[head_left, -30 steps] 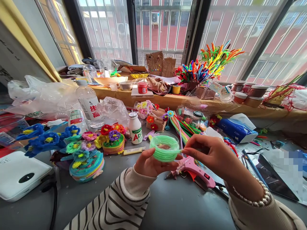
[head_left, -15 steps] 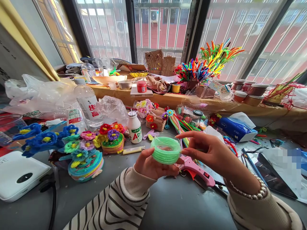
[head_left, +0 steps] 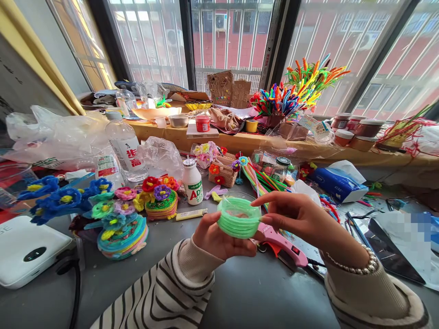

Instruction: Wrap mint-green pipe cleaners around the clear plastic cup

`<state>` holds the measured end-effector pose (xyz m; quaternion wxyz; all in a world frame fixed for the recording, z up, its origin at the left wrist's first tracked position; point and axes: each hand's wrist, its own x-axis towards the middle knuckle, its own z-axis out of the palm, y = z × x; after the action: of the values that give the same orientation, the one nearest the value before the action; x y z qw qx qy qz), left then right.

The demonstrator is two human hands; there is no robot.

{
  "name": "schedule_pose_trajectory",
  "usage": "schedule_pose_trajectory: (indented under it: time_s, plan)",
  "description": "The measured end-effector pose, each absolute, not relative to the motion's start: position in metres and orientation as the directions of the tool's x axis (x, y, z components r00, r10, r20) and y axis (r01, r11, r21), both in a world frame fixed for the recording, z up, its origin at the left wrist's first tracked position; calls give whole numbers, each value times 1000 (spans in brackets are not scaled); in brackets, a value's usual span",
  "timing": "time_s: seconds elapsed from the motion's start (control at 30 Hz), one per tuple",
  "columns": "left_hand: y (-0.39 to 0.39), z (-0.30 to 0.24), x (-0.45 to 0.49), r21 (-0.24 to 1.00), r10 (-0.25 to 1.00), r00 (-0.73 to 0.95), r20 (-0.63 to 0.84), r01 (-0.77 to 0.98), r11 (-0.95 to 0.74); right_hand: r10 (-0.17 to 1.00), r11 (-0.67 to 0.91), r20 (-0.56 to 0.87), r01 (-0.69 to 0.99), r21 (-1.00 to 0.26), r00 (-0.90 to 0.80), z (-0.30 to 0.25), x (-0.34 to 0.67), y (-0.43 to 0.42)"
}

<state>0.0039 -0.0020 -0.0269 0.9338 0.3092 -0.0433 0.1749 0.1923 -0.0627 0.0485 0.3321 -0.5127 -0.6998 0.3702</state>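
My left hand point(head_left: 219, 235) is closed around a small clear plastic cup point(head_left: 239, 217) wrapped in rings of fuzzy light-green pipe cleaner. The cup is held above the grey table, its opening tilted a little toward me. At the cup's right side is my right hand point(head_left: 291, 212), with index fingertip at the rim and thumb against the green wall. Behind and below the right hand lies a pink hot glue gun point(head_left: 286, 246) on the table. A white drink bottle point(head_left: 192, 183) and a lighter-sized cream stick point(head_left: 191, 214) stand and lie beyond my left hand.
To the left are pipe-cleaner flowers on a layered round base point(head_left: 122, 237), a smaller flower pot point(head_left: 161, 203) and a white power bank point(head_left: 30, 253). A woven basket point(head_left: 222, 171), loose pipe cleaners point(head_left: 265, 183) and a blue tissue pack point(head_left: 338, 184) lie farther back. A dark tablet point(head_left: 387, 251) lies right.
The cup has shifted slightly right and down in my left hand. My right fingers have come in closer and now meet its right edge.
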Motion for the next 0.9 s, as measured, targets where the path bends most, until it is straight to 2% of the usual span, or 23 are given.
schedule_pose_trajectory:
  time_s: [0.37,0.53,0.9]
  plan:
    - [-2,-29,3,528,257,939,229,-342,777,954,208,95,403,-891,-283,49,190,-61]
    - [-3,-30,4,521,261,942,210,-334,785,945,178,52,377,-909,-322,47,192,-62]
    - [-3,-32,6,537,198,935,295,-333,775,936,136,19,310,-941,-352,47,190,-62]
